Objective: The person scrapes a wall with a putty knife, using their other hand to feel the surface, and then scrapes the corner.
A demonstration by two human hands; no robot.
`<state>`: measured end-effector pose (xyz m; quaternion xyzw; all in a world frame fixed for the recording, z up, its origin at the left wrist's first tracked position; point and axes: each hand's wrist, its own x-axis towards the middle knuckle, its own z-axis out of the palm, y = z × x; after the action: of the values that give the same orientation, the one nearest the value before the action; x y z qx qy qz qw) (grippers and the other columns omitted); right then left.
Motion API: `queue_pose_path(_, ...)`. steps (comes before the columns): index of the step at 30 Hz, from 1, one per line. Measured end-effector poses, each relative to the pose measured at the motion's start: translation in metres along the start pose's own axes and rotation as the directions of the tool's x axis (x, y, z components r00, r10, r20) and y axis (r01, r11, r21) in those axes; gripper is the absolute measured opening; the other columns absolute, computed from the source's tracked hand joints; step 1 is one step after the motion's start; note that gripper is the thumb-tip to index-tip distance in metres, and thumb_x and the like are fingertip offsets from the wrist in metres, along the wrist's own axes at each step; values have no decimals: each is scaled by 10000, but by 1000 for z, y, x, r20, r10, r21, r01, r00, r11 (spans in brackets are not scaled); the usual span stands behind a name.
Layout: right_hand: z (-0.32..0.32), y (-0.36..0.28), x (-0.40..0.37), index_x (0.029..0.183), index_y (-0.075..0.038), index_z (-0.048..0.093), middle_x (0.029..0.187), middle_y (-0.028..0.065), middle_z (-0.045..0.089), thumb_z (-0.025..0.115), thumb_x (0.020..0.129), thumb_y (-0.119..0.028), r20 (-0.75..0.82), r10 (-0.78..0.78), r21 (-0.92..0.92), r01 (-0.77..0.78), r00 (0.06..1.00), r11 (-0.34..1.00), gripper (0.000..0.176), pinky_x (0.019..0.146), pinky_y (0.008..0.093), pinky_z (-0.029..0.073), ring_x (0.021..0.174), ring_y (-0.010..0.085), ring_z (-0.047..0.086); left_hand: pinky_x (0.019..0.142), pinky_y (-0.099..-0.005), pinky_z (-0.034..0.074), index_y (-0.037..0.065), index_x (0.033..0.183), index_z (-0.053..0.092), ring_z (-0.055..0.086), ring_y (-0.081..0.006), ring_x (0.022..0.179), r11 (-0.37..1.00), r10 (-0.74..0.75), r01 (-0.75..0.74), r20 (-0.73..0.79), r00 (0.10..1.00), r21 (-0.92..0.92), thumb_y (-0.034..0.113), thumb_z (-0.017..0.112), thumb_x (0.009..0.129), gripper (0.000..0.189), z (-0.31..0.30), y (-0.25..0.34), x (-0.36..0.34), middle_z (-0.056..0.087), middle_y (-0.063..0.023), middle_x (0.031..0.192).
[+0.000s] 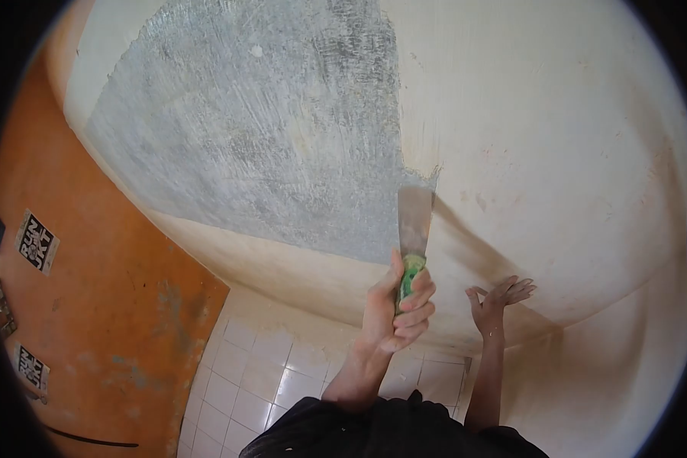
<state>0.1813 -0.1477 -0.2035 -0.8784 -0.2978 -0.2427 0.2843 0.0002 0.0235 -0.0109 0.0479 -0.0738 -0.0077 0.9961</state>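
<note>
My left hand (pixel 399 309) is wrapped around the green handle of a paint scraper (pixel 415 221), its wide metal blade pointing up the wall. The blade's tip lies at the lower right border of a rough grey patch (pixel 275 130), where the pale coating (pixel 504 114) ends. A small ragged bit of coating shows just above the tip. To the right, my right hand (pixel 502 298) rests against the pale wall with its fingers stretched out and holds nothing.
An orange door or panel (pixel 107 305) with several stickers (pixel 37 242) stands at the left. White square tiles (pixel 240 382) lie below my arms. Black clothing (pixel 389 431) shows at the bottom. Shadows fall across the wall near my right hand.
</note>
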Motion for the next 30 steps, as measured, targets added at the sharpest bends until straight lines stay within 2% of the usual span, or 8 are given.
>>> queue_pose_path(6, 1, 2, 2, 1379, 62, -217, 1351, 417, -302, 605, 831, -520, -38, -18, -2, 18, 999, 1000, 1147, 964, 659, -197, 1236, 536, -365, 307, -204, 209, 71, 800, 418, 305, -84, 379, 996, -62, 72, 165, 984, -49, 563, 310, 951, 526, 22, 1, 5, 360, -4, 583)
queue_pose_path(9, 0, 3, -2, 1377, 74, -209, 1354, 414, -302, 597, 824, -546, 44, 57, -27, -56, 997, 998, 1158, 970, 661, -188, 1237, 537, -362, 305, -207, 210, 70, 790, 416, 310, -87, 380, 1000, -13, 13, 23, 1000, -1, 560, 314, 953, 526, -2, 4, 2, 366, -7, 580)
queue_pose_path(16, -3, 1, 6, 1358, 118, -203, 1361, 407, -300, 594, 817, -565, 11, 22, -21, -22, 1000, 1000, 1181, 987, 646, -183, 1236, 540, -361, 300, -204, 212, 73, 768, 417, 311, -84, 380, 995, -95, 101, 196, 976, -23, 560, 321, 951, 528, 17, 8, 8, 366, -4, 579)
queue_pose_path(19, -9, -5, 6, 1367, 92, -215, 1358, 405, -306, 592, 820, -563, 145, 171, -20, -169, 975, 985, 1175, 990, 642, -182, 1241, 532, -362, 304, -203, 210, 71, 774, 421, 308, -85, 380, 999, -39, 39, 31, 999, 18, 559, 320, 952, 529, -4, 9, 2, 374, -8, 581)
queue_pose_path(22, -1, 1, 5, 1372, 81, -218, 1355, 403, -314, 593, 819, -562, 37, 76, -15, -76, 996, 997, 1173, 996, 633, -184, 1241, 518, -373, 308, -205, 207, 65, 784, 427, 298, -83, 377, 995, -93, 98, 145, 985, -28, 562, 315, 952, 537, -6, 8, 6, 369, -8, 577)
queue_pose_path(25, -3, -3, 4, 1379, 67, -219, 1354, 402, -317, 593, 819, -562, 88, 141, -19, -140, 986, 990, 1169, 998, 630, -185, 1241, 509, -381, 308, -205, 210, 64, 790, 432, 287, -78, 374, 997, -76, 71, 172, 982, 34, 571, 306, 950, 547, 38, 22, 29, 363, -3, 570)
queue_pose_path(27, -10, -3, 1, 1371, 96, -195, 1341, 417, -317, 590, 821, -566, 108, 120, -1, -121, 987, 993, 1165, 978, 655, -183, 1228, 536, -374, 270, -184, 161, 77, 764, 438, 236, -47, 355, 965, 28, -61, 134, 991, 255, 559, 313, 953, 533, 55, 27, 31, 324, 30, 547)
queue_pose_path(30, -1, 0, 5, 1369, 111, -176, 1329, 433, -315, 584, 824, -572, 67, 79, 33, -82, 995, 996, 1158, 954, 685, -181, 1215, 567, -365, 285, -195, 182, 73, 775, 438, 259, -61, 362, 992, 21, -33, 94, 995, 122, 564, 305, 953, 538, 11, 11, 9, 329, 19, 549)
